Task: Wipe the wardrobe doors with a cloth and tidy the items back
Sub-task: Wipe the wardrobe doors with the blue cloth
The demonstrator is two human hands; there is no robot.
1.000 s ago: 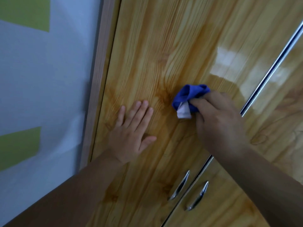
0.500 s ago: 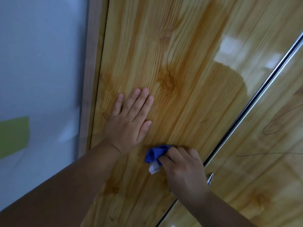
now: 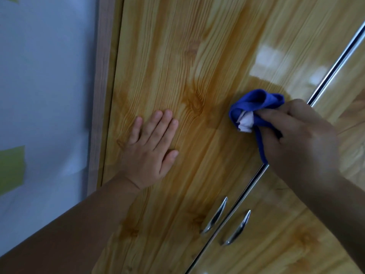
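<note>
The glossy wood-grain left wardrobe door fills most of the view. My left hand lies flat on it with straight fingers, near the door's left edge. My right hand grips a bunched blue cloth with a white tag and holds it against the door, close to the metal strip between the two doors. The right wardrobe door shows at the lower right, partly hidden by my right forearm.
Two curved metal handles sit either side of the silver centre strip. A pale wall with green patches runs along the left, next to the wardrobe's side frame.
My right hand has swept the cloth down the door and back up toward the centre strip. My left hand has stayed flat on the same spot.
</note>
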